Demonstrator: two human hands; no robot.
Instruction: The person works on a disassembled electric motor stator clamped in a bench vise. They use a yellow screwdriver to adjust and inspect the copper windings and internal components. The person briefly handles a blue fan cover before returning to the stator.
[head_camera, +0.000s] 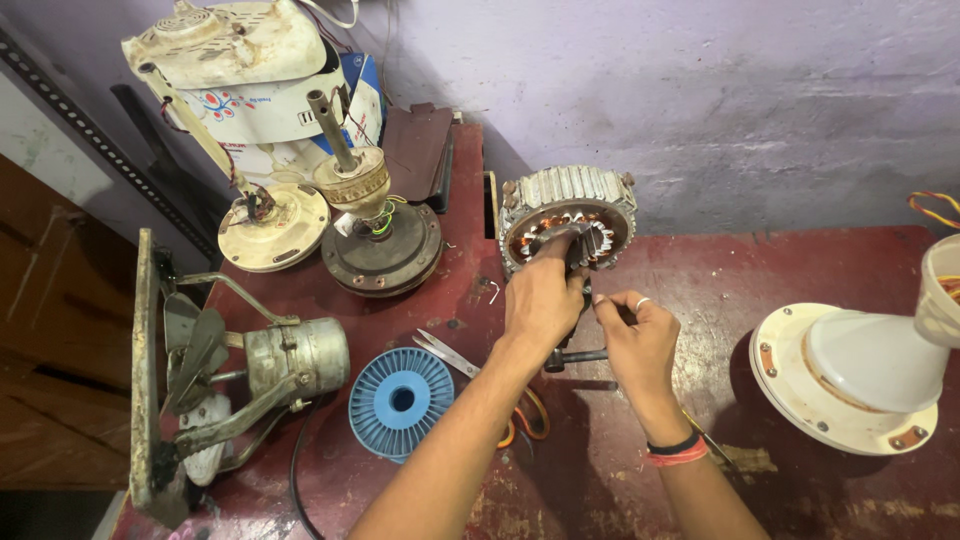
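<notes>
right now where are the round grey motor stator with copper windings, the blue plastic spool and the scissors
round grey motor stator (560, 190), head view, finned top rim
blue plastic spool (385, 420), head view, ribbed flange
scissors (447, 353), head view, blades

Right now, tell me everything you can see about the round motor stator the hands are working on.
The stator is a grey, ribbed metal ring with copper-coloured windings around its open centre. It stands on edge on the worn red table, close to the wall, its opening facing the camera. The left hand reaches into its centre, fingers at the windings. The right hand is just below it, not clearly touching.
</notes>
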